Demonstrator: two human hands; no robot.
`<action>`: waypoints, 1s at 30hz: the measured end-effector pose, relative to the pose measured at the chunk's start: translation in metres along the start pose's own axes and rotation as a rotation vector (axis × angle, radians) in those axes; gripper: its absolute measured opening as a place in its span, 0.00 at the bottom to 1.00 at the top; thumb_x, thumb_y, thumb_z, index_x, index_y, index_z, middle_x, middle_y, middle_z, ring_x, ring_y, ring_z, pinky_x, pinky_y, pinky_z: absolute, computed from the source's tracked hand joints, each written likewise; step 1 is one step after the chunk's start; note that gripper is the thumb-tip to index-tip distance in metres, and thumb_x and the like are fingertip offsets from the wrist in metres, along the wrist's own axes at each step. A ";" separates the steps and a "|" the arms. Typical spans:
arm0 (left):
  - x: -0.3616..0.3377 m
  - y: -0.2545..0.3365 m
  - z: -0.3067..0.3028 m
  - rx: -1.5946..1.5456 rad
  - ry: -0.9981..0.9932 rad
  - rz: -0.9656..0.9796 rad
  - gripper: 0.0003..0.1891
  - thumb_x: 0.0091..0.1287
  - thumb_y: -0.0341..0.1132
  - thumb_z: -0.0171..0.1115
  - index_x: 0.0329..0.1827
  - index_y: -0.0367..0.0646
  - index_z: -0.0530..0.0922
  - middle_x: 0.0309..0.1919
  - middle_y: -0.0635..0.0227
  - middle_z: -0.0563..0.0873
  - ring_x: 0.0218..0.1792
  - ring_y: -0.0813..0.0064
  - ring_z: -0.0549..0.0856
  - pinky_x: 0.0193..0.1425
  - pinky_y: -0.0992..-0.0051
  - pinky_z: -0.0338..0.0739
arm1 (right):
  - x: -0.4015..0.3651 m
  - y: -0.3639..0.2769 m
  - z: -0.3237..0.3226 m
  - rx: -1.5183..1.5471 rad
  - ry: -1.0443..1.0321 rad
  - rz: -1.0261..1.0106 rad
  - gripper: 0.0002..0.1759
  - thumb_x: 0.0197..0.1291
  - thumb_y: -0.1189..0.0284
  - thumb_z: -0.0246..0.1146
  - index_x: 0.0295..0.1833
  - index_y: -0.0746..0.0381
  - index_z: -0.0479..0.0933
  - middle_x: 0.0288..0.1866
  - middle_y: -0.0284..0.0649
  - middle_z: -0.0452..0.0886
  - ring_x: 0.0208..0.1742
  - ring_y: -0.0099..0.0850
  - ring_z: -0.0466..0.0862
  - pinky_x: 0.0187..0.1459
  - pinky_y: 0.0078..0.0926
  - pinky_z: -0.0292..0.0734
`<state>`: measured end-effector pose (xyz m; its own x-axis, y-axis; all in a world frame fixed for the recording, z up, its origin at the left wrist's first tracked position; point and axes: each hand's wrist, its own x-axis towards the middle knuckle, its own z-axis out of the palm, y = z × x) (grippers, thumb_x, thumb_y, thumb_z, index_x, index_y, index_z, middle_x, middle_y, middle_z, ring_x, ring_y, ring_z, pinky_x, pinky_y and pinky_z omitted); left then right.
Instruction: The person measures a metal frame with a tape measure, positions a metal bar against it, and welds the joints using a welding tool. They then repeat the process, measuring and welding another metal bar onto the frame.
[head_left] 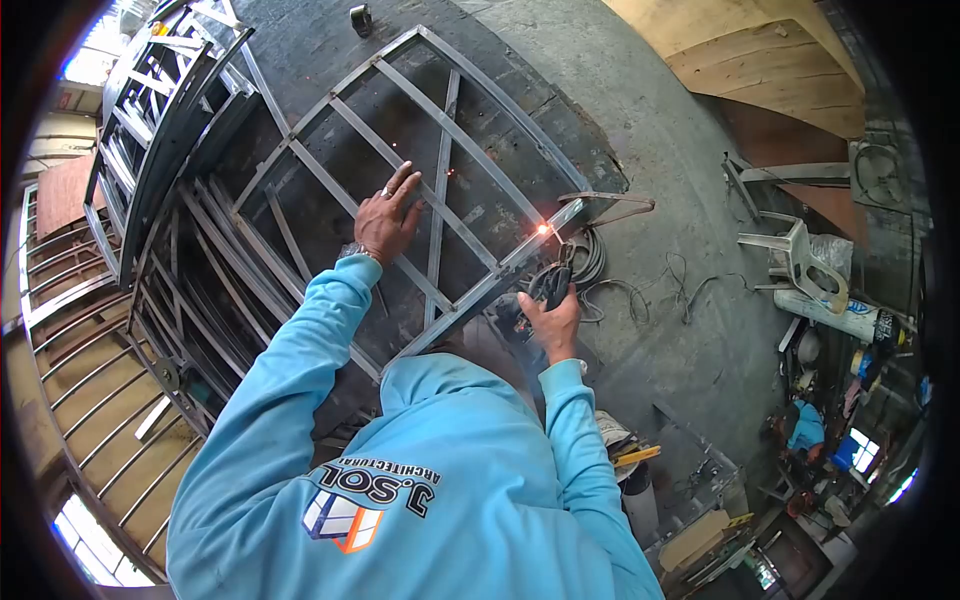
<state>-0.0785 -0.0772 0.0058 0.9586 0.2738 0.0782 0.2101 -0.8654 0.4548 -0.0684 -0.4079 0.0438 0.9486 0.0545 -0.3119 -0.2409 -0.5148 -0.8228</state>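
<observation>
Tool (550, 285) at a bright joint, left hand (388, 225) spread over the metal frame (480, 290)

The right hand (553, 325) is closed around the dark handle of the tool, thumb along the near side. That firm wrap, just below the joint, is probably for aim. The left hand holds nothing: its fingers are stretched out and slightly parted beside a middle bar of the frame. Whether they touch the metal I cannot tell; the hand may be there for balance or steadying. Long sleeves (300, 340) reach both wrists, which likely helps keep heat off the arms.

At the tool's tip a bright spot (543, 229) glows where a long bar meets the frame's end rail. The frame lies flat in front of the person, over a dark sheet (600, 150), its near rail just beyond the person's body, presumably so that this joint is in easy reach.

Just beside the tool sits a coil of cable (592, 258), with loose loops running over the floor (690, 340); that slack would let the tool be moved freely. More metal bars (225, 240) are stacked to the left, seemingly kept close by. Well apart on the right are a white chair (797, 250) and another person (805, 428) in blue.
</observation>
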 end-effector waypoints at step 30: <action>-0.002 -0.002 0.005 -0.065 0.070 0.018 0.27 0.68 0.39 0.64 0.72 0.58 0.74 0.76 0.77 0.73 0.56 0.58 0.86 0.57 0.59 0.80 | -0.003 0.023 0.007 0.068 0.030 -0.045 0.34 0.46 0.55 0.82 0.49 0.66 0.76 0.35 0.38 0.81 0.35 0.29 0.83 0.37 0.33 0.80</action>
<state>-0.0794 -0.0782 0.0003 0.9459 0.2890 0.1474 0.1779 -0.8421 0.5092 -0.0787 -0.4138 0.0227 0.9643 0.0503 -0.2601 -0.2102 -0.4527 -0.8665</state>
